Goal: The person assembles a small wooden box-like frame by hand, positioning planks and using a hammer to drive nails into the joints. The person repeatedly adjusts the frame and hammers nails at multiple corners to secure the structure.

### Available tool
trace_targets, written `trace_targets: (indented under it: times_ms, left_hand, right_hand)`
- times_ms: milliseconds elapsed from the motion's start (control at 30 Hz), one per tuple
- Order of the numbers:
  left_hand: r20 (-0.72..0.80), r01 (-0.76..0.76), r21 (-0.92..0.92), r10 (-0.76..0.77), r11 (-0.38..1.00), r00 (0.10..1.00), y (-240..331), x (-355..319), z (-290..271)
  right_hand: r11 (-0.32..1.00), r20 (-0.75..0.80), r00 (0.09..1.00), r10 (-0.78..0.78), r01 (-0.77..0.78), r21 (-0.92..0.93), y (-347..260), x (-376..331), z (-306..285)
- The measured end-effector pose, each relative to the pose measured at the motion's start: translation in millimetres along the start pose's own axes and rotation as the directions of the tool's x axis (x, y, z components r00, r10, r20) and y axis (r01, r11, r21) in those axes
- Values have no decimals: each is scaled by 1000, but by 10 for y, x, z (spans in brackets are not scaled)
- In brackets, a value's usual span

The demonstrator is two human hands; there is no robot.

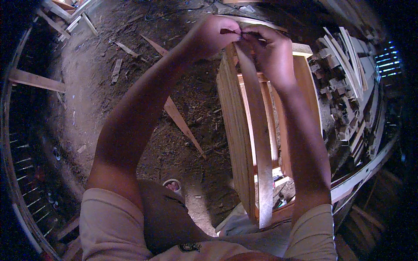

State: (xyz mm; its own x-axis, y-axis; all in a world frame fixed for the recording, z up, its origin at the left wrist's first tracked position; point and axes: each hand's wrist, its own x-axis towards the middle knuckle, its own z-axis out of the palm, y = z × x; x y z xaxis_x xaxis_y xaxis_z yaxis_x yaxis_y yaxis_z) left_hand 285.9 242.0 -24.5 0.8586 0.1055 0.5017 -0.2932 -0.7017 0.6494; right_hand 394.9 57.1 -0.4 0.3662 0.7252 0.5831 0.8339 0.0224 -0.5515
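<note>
My left hand [220,35] and my right hand [275,51] meet at the far end of a wooden frame, fingertips pinched close together. Whatever lies between the fingers is too small and dark to make out. Just below them begins a long, flat, greyish strip [257,117], which runs back toward my lap over the frame's opening. Whether the fingers touch its far end I cannot tell. The frame, box-like with a thick side board [235,113], stands in front of me, slightly to the right. Inside it, slats and crosspieces show.
Scrap wood pieces [178,117] lie on the dirt floor [100,104] to the left. At the right, a heap of cut wood blocks [342,93] has long pale battens [348,61] on it. A plank [37,80] juts in at the far left.
</note>
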Motion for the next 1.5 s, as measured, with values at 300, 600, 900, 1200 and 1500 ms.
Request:
trace_targets:
  times_ms: [300,600,900,1200,1500]
  left_hand:
    - [-54,49,-11,-49,999,997,17,-88,28]
    - [-125,125,50,-118,991,985,179,-142,58]
    - [-61,147,208,-137,967,989,267,-59,283]
    - [-29,214,201,-212,956,977,-517,-92,-210]
    - [-71,168,238,-156,957,985,-1072,-99,-396]
  right_hand:
    - [924,133,980,149,-91,-371,-373,-848,-1837]
    - [400,-344,649,678,-719,-569,-580,-4019,-3490]
    - [470,-259,578,774,-799,-376,-1153,-4481,-1810]
    - [452,-331,540,774,-837,-309,-1230,-4526,-1688]
    - [507,-295,577,761,-814,-285,-1230,-4513,-1641]
